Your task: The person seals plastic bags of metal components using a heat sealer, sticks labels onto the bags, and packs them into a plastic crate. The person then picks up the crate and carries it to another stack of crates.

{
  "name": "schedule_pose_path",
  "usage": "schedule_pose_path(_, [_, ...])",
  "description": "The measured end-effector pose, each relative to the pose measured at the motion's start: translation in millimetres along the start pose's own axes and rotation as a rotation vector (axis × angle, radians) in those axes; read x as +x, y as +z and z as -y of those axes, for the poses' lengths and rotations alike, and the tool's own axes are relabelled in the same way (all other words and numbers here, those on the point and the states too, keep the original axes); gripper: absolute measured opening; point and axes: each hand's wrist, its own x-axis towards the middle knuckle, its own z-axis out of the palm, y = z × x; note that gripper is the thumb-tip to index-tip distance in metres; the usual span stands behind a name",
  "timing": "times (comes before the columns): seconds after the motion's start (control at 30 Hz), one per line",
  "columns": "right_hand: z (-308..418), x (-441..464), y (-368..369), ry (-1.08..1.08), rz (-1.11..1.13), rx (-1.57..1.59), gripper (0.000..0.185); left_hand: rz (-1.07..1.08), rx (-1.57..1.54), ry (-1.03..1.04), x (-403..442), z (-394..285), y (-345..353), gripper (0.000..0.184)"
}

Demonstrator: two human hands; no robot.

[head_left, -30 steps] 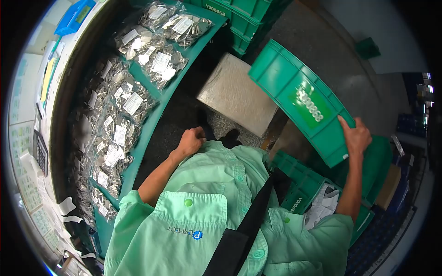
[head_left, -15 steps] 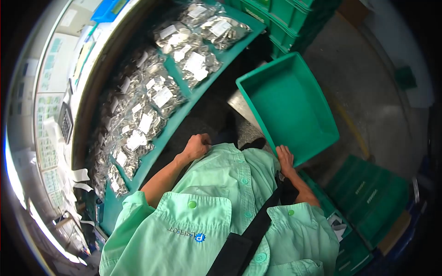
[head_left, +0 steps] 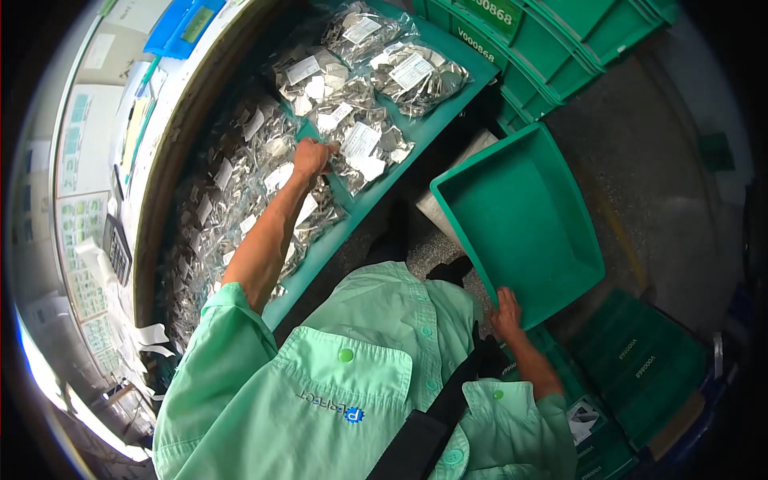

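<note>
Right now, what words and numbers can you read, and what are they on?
"V000868": stacked green crates.
"00868", start cut off: higher in that stack.
"V000868", small: dark green crate at lower right.
"PERFECT", upside down, P in a blue gear: light green shirt.
Too small to read: white labels on clear bags; posted sheets at left.

The big open plastic box is plain bright green, inside and on its rim. The long flat table top is blue-green. Out to its corner, the see-through plastic bags of metal bits shine silver and grey, with white paper labels showing dark print. The buttoned cloth shirt is minty green with a blue badge. The wide flat strap is black.
</note>
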Motion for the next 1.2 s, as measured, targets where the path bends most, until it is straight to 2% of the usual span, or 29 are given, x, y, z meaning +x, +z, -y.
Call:
schedule_pose_path(0.07, [4.5,-0.3,0.4,0.037,0.051,-0.014,0.049,0.039,-0.028,-0.087,6.8,-3.9,5.0,0.036])
schedule_pose_path(0.17, [25.6,28.4,-22.3,0.314,0.383,-0.152,0.058,0.009,-0.131,-0.142,16.4,0.9,12.5,0.026])
schedule_pose_path(0.23, [81.7,96.5,-59.4,0.233,0.186,0.051,0.072,0.035,-0.292,-0.19,19.2,7.6,14.8,0.02])
schedule_pose_path(0.27, [147.4,144.4,-100.6,0.171,0.107,0.265,0.073,0.053,-0.361,-0.208,15.4,9.1,17.7,0.02])
schedule_pose_path(0.3, [183.5,185.3,-106.6,0.019,-0.002,0.377,0.067,0.067,-0.434,-0.221,12.6,8.6,20.2,0.021])
schedule_pose_path(0.37, [250.8,268.3,-110.9,-0.27,-0.113,0.471,0.062,0.054,-0.38,-0.175,9.1,6.6,22.6,0.023])
schedule_pose_path(0.43, [283.1,342.7,-83.1,-0.263,-0.209,0.173,0.061,0.02,-0.48,-0.224,4.1,1.2,26.2,0.025])
schedule_pose_path(0.5, [310.0,371.6,-64.3,-0.075,-0.191,0.165,0.06,0.111,-0.469,-0.337,6.0,-0.9,22.1,0.022])
schedule_pose_path(0.53, [317.2,382.9,-64.2,0.016,-0.187,0.153,0.06,0.156,-0.516,-0.344,10.8,0.5,21.4,0.024])
schedule_pose_path(0.6, [311.9,390.8,-72.3,0.145,0.01,0.377,0.062,0.247,-0.62,-0.379,10.7,10.7,25.0,0.029])
schedule_pose_path(0.63, [307.6,392.2,-77.7,0.213,0.108,0.486,0.062,0.329,-0.909,-0.363,14.1,26.0,37.8,0.029])
schedule_pose_path(0.67, [299.8,391.8,-69.1,0.143,0.122,0.7,0.052,0.421,-1.013,-0.416,10.4,20.3,32.8,0.029])
schedule_pose_path(0.7, [290.9,390.4,-61.2,0.157,0.093,0.725,0.052,0.514,-1.111,-0.471,4.3,16.1,26.7,0.029])
schedule_pose_path(0.77, [300.4,384.1,-66.6,0.178,0.032,0.785,0.052,0.615,-1.234,-0.391,-2.8,16.1,26.4,0.032])
schedule_pose_path(0.8, [300.6,384.7,-85.5,0.156,0.207,0.892,0.053,0.655,-1.257,-0.268,-2.6,19.2,27.3,0.033])
schedule_pose_path(0.9, [309.4,392.9,-126.8,0.0,0.093,0.881,0.053,0.577,-1.258,-0.214,-18.1,-21.2,21.9,0.033])
schedule_pose_path(0.93, [306.2,402.1,-139.5,-0.077,0.019,0.772,0.052,0.575,-1.228,-0.17,-15.4,-33.8,27.0,0.035])
schedule_pose_path(0.97, [319.6,402.9,-169.5,-0.085,0.052,0.812,0.052,0.526,-1.253,-0.124,-14.5,-50.9,33.5,0.035])
schedule_pose_path(1.03, [310.7,423.0,-194.7,-0.14,0.003,0.7,0.054,0.509,-1.218,-0.061,-3.1,-80.9,42.6,0.031])
schedule_pose_path(1.1, [305.2,437.9,-214.5,-0.083,-0.05,0.723,0.052,0.479,-1.259,0.026,13.5,-103.1,55.8,0.028])
schedule_pose_path(1.17, [288.3,458.6,-218.6,-0.117,-0.124,0.756,0.05,0.435,-1.107,0.135,38.1,-113.3,70.6,0.025])
schedule_pose_path(1.2, [267.7,475.7,-213.3,-0.087,-0.161,0.666,0.053,0.452,-1.116,-0.02,50.1,-114.6,74.5,0.025])
